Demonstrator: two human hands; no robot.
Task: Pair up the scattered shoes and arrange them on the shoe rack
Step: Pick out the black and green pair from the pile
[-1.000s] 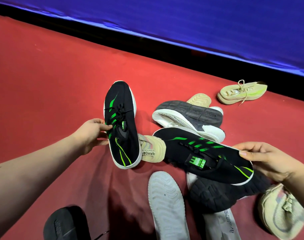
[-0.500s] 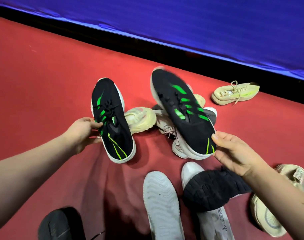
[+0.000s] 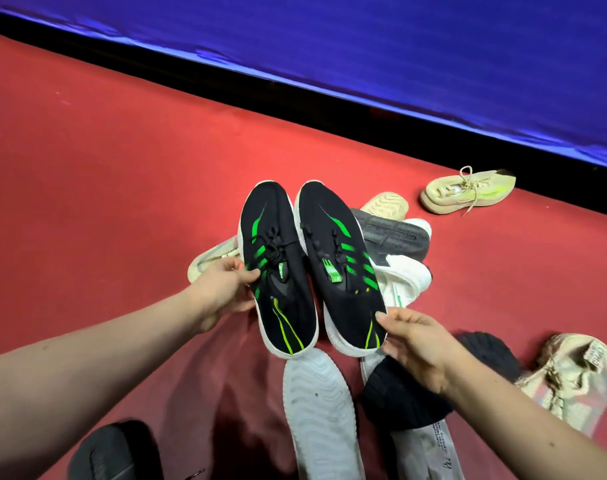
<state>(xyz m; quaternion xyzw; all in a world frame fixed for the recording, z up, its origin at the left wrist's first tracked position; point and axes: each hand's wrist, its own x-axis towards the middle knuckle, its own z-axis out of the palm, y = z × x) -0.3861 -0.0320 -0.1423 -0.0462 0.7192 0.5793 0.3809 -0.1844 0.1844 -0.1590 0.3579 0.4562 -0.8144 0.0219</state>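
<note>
Since the frame half a second before, the right black-and-green shoe (image 3: 343, 271) had swung in from over the pile until it hung side by side with the left black-and-green shoe (image 3: 277, 271), toes pointing away from me, their white soles almost touching. Both were held up above the red floor (image 3: 104, 188), which filled most of my view. Beyond it ran a blue sheet (image 3: 399, 46) with a black strip (image 3: 225, 88) along its foot. Under the raised pair lay the scattered heap: a white-soled shoe (image 3: 315, 410) turned sole up nearest me, a black-soled shoe (image 3: 399, 403) partly hidden beneath my right wrist, and a white shoe with a grey sole (image 3: 395, 237) on its side just behind the pair. A worn beige shoe (image 3: 572, 375) lay at the far right and a dark shoe (image 3: 111, 452) at the bottom left edge. A laced beige shoe (image 3: 468, 190) sat upright, well apart, near the black strip. The left hand (image 3: 222, 289) gripped its shoe at the outer side, fingers curled underneath and thumb pressed on the upper beside the laces. The right hand (image 3: 416, 344) pinched the heel rim of its shoe, thumb on top and fingers below.
</note>
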